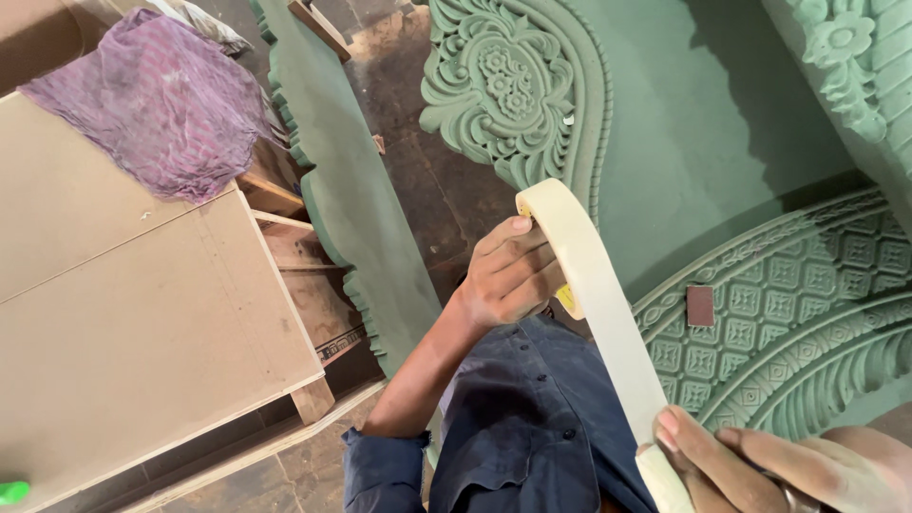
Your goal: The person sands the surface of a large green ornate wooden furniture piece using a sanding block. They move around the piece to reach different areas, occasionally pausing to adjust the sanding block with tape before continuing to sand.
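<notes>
The tape (pixel 608 313) was cream. The carved panel (pixel 788 304) was green with floral and square patterns. The cloth (pixel 157 100) was purple-striped.

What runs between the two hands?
A pulled-out strip of cream masking tape spans from the roll in the left hand down to the right hand, which pinches its free end. The head view shows it, crossing over the dark blue shirt.

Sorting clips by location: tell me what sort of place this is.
Probably a woodworking or furniture-finishing workshop. Carved panels painted green lie about, plain board rests on a wooden frame, and the left hand and right hand pull out masking tape.
</notes>
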